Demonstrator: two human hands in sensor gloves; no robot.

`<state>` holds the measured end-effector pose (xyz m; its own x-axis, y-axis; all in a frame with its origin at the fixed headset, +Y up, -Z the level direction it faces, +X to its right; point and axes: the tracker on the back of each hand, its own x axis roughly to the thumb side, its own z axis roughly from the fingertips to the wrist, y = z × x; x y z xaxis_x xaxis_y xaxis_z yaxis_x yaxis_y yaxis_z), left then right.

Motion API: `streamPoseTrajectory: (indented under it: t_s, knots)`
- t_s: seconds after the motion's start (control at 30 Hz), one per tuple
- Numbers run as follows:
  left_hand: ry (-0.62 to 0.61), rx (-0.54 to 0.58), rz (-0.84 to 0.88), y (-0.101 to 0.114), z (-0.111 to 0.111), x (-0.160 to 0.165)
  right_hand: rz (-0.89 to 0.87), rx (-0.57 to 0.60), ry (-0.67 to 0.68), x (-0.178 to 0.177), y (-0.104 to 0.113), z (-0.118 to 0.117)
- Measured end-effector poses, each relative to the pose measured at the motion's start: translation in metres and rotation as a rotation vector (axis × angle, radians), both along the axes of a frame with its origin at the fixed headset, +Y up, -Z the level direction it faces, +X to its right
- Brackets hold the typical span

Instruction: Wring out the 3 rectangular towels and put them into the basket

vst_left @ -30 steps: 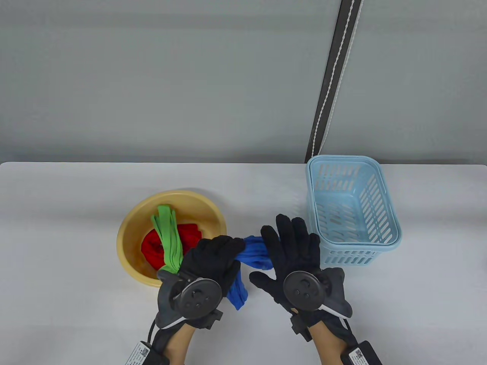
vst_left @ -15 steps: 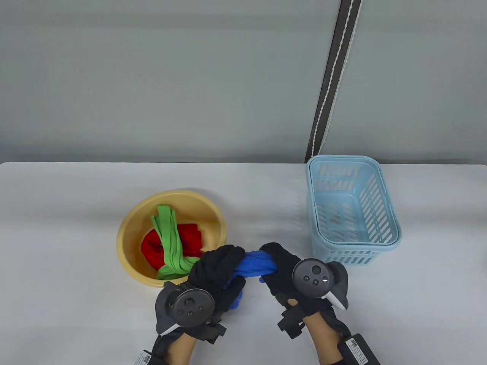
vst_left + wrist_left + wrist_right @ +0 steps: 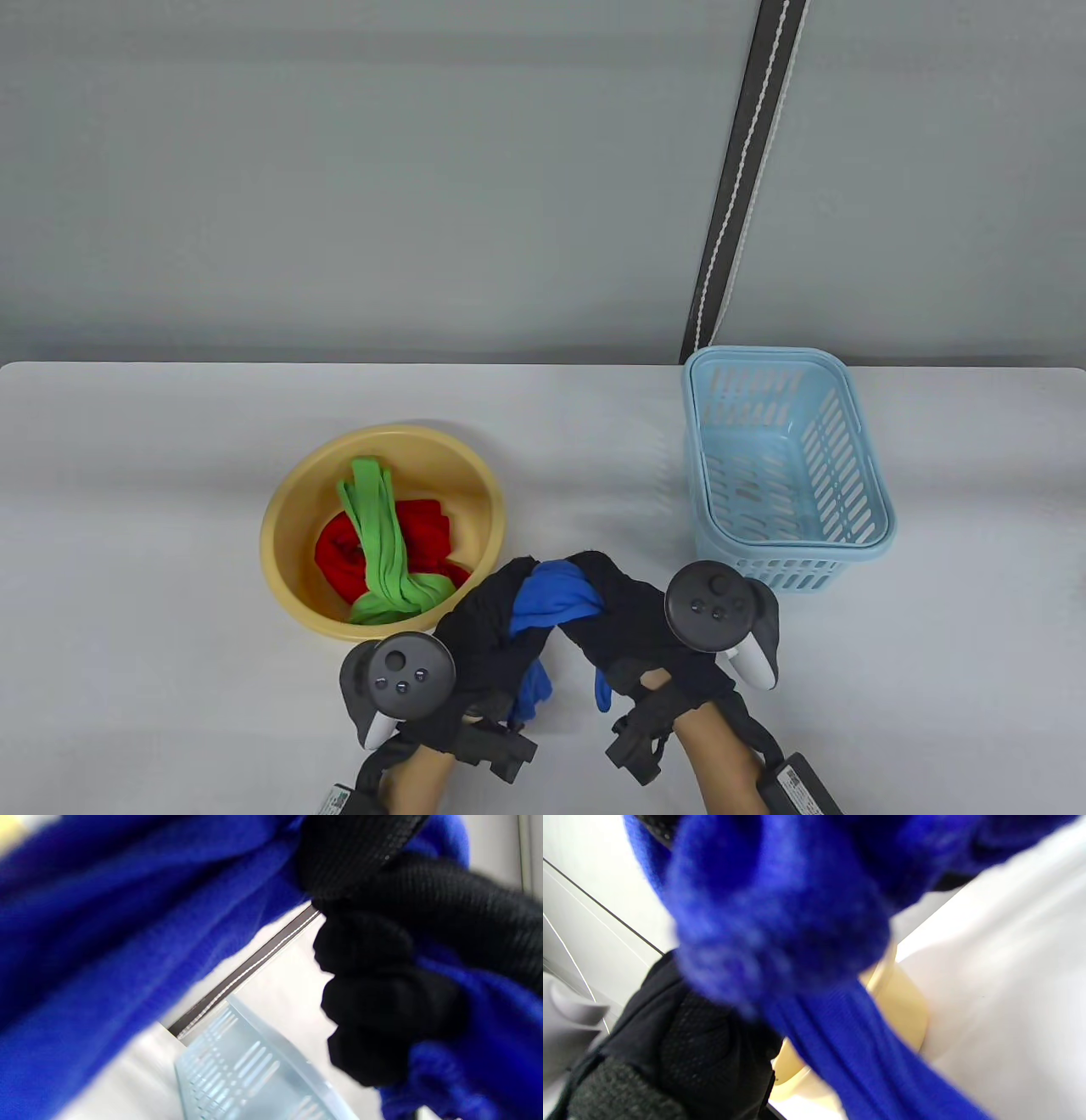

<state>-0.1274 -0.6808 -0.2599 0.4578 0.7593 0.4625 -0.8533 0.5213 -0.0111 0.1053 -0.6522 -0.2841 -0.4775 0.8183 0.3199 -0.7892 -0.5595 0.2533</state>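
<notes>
Both fists have rolled inward since a second ago, left hand (image 3: 484, 624) and right hand (image 3: 632, 624) gripping the blue towel (image 3: 556, 597) crosswise between them; the basket (image 3: 861, 463) waits nearer the right.

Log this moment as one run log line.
step: wringing blue towel | left hand: grips towel | right hand: grips towel | bowl: green, red towels | basket: no towels
</notes>
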Motion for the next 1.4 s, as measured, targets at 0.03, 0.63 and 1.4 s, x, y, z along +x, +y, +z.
streamPoseTrajectory:
  t_s: [0.03,0.63,1.4]
  knots:
    - [-0.031,-0.024,0.049,0.000,-0.002,-0.004,-0.021,-0.008,-0.002,0.003,-0.001,-0.002]
    - [-0.236,-0.398,0.838,-0.030,-0.018,-0.027,-0.283,-0.516,0.339,-0.022,-0.070,-0.011]
    - [-0.116,-0.238,0.714,-0.015,-0.016,-0.037,-0.300,-0.553,0.321,-0.042,-0.067,0.005]
